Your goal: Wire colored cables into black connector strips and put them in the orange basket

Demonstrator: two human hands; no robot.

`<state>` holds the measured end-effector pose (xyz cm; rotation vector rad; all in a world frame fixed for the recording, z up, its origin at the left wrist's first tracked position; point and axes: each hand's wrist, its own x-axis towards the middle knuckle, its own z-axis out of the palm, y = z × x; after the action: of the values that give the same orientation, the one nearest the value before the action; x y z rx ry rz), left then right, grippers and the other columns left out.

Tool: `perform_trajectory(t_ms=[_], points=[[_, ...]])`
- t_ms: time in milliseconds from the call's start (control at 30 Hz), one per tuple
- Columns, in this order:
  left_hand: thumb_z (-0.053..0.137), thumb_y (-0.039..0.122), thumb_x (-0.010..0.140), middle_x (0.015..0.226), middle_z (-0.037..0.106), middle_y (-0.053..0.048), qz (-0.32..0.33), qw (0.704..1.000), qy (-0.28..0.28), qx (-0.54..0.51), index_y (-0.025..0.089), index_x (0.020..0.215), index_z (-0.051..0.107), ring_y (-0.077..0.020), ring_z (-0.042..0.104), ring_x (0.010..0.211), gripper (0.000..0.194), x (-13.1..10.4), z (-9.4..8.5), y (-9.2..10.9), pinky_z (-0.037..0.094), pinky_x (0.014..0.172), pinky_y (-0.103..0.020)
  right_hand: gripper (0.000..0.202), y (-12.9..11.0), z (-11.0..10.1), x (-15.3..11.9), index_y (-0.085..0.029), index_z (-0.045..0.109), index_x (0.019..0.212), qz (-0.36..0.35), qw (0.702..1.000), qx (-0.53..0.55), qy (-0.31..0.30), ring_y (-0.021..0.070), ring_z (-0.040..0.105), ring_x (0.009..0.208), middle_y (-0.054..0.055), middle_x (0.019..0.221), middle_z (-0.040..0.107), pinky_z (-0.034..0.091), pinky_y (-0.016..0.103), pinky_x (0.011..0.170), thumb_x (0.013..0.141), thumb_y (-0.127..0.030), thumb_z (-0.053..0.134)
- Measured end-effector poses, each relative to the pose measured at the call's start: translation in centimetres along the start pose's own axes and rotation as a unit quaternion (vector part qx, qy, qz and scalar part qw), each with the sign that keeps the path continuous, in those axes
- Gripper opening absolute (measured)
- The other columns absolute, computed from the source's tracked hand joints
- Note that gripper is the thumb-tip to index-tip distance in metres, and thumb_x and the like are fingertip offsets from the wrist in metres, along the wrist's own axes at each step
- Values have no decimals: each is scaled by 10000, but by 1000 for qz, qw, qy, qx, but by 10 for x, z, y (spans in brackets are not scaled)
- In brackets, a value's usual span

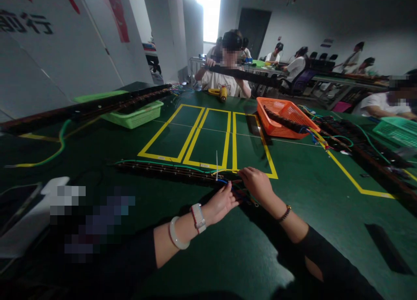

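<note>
A long dark wire harness [169, 170] with a green wire along its far side lies on the green table in front of me. A white cable tie [216, 166] sticks up near its right end, its tail pointing upward. My left hand [222, 203] cradles the loose wires at that end, thumb on top and fingers beneath. Across from it, my right hand [258, 185] is closed in a pinch on a thin wire of the same bundle; its fingertips partly hide which one. A ring terminal [256, 205] shows below the right hand.
Yellow tape frames [208, 163] mark the table beyond. An orange basket [276, 128] with a harness across it stands right, and a green basket [133, 117] left under more harnesses. A yellow heat gun [223, 94] lies before a person [224, 80] holding a dark bar.
</note>
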<state>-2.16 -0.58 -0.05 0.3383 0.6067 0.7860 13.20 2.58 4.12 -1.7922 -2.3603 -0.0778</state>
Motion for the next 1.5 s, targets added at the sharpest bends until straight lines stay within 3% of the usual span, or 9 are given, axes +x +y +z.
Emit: perform_trajectory(t_ms=[233,367,467,567,733,867,1033,1300,1500], points=[[483,388,929,1108,617,-153,-13,1000,-9,8,128,1089,517,-203,617,1013,308,-2,1,3,378,1018,-438,219,7,-9,0,-196,706,923,-38,991,44,-118,150,613,724,47,837,680,347,248,595,913,-253,494],[479,399,928,1088,624,-155,-9,1000,-2,-1,115,1056,541,-205,617,1011,318,-3,1,2,391,1008,-431,219,9,-20,-2,-198,702,972,-53,993,36,-99,161,617,771,63,893,676,366,250,617,916,-274,504],[484,388,926,1095,628,-153,-3,1000,-15,-20,111,1045,566,-213,610,1030,313,-3,-1,1,401,1000,-429,266,8,-34,-6,-161,691,858,-23,995,42,-90,150,597,715,74,827,664,338,243,579,918,-345,509],[478,375,931,1108,629,-147,5,999,-34,-29,112,1088,577,-211,593,1070,322,-3,-2,1,397,1011,-418,317,6,-39,-11,-149,658,726,-19,989,35,-141,125,530,591,57,687,631,274,243,521,895,-389,539],[448,382,942,1121,629,-150,11,998,-57,-27,106,1143,571,-202,591,1072,363,-4,0,2,397,1011,-397,270,5,-30,-13,-144,671,719,-34,975,11,-220,112,483,535,56,662,629,232,247,489,874,-338,564],[454,398,937,1080,642,-153,16,999,-44,-6,96,1076,598,-210,628,973,362,-6,2,3,433,952,-397,224,3,-32,-12,-154,681,745,-24,982,6,-186,123,535,590,64,704,645,253,250,517,880,-266,543],[447,318,950,962,660,-151,41,999,-21,26,63,936,602,-197,643,904,299,-6,3,3,458,899,-363,270,6,-33,-6,-146,673,764,26,991,-5,-135,151,555,633,81,723,646,255,261,536,904,-325,528],[443,378,946,879,660,-164,44,997,-31,54,55,839,592,-200,646,850,371,-5,0,1,476,865,-379,241,23,-4,1,-139,649,795,-10,977,65,-202,116,496,564,49,690,622,268,244,522,898,-322,532],[488,356,929,945,665,-156,42,998,-41,20,59,915,623,-202,644,876,327,-4,-2,0,475,879,-382,346,8,-27,-10,-140,634,797,-29,991,12,-128,159,563,641,83,754,635,289,266,545,935,-409,465]])
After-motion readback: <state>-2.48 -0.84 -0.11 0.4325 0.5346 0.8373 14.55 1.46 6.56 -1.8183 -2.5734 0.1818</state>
